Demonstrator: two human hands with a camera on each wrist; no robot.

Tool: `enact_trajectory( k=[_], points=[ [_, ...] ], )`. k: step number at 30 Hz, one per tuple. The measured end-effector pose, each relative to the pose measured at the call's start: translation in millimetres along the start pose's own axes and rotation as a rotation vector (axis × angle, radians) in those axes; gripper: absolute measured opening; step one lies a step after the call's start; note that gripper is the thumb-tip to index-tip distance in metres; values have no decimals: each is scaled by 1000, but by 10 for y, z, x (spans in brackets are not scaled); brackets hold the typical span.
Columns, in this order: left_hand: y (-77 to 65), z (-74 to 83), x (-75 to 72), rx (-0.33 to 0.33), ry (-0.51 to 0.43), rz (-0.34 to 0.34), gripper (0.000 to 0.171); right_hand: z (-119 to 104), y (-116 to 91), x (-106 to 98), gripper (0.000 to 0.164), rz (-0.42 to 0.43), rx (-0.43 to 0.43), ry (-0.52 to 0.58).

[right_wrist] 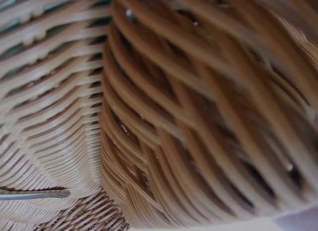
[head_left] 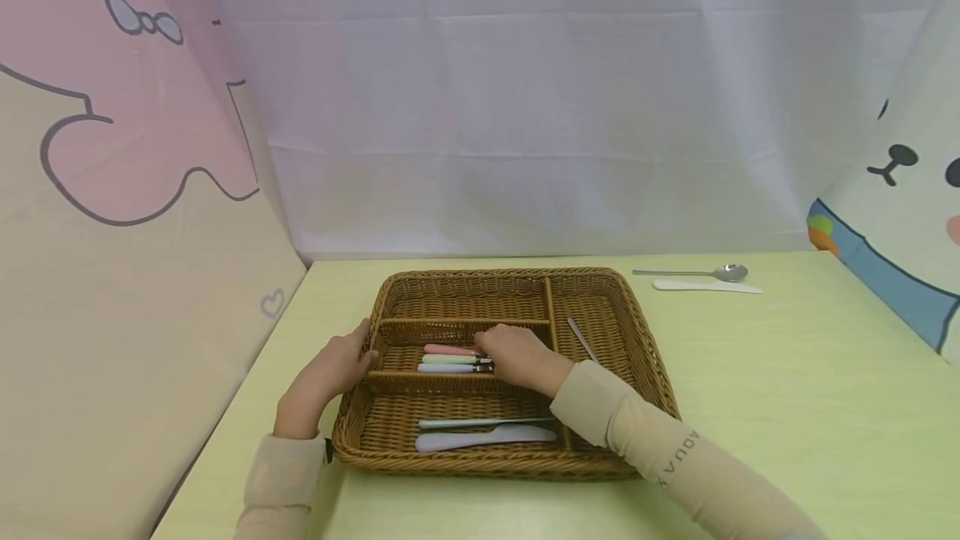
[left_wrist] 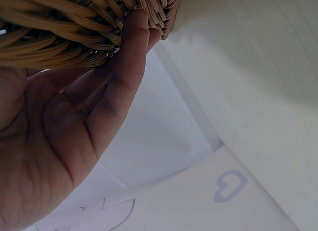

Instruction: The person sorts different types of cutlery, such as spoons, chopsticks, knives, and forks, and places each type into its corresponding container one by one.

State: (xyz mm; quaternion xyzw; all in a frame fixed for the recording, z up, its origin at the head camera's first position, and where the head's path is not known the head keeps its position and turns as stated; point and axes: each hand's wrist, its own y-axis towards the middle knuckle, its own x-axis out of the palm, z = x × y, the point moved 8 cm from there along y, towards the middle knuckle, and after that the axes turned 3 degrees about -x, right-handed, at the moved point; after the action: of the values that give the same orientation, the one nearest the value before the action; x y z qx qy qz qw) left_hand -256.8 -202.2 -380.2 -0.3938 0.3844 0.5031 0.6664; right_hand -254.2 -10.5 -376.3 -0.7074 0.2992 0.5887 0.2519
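Observation:
A brown wicker basket with dividers stands on the table. My left hand grips its left rim, thumb over the edge; in the left wrist view the fingers lie against the outer wicker. My right hand reaches into the middle compartment, over the metal ends of utensils with a pink handle, a green handle and a pale blue handle. Its fingertips are hidden, so I cannot tell whether they pinch one. Wicker fills most of the right wrist view.
A pale green knife and a pale blue knife lie in the front compartment. A thin metal handle leans in the right compartment. Beyond the basket, a metal spoon and a white knife rest on the table.

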Motion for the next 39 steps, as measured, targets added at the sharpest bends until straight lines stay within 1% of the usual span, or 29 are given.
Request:
enact_trajectory(
  k=[6, 12, 18, 23, 25, 28, 33, 39],
  points=[
    [-2, 7, -2, 4, -4, 1, 59, 18, -27, -80, 22, 44, -5, -33],
    [-5, 9, -8, 10, -11, 5, 59, 78, -67, -186, 20, 97, 11, -19],
    [-2, 6, -2, 25, 0, 13, 59, 181, -117, -311, 22, 151, 43, -4],
    [1, 4, -3, 15, -10, 3, 59, 263, -198, -473, 13, 204, 50, -13],
    [0, 3, -5, 12, -10, 1, 59, 308, -230, -530, 9, 223, 50, -30],
    [-2, 2, -8, 12, -9, 1, 59, 395, -278, -601, 7, 245, 64, -39],
    [-1, -2, -3, 15, -9, 3, 59, 564, -368, -712, 9, 266, 106, -19],
    [-2, 17, -14, 27, -6, 11, 58, 849, -514, -804, 14, 317, 159, -11]
  ],
)
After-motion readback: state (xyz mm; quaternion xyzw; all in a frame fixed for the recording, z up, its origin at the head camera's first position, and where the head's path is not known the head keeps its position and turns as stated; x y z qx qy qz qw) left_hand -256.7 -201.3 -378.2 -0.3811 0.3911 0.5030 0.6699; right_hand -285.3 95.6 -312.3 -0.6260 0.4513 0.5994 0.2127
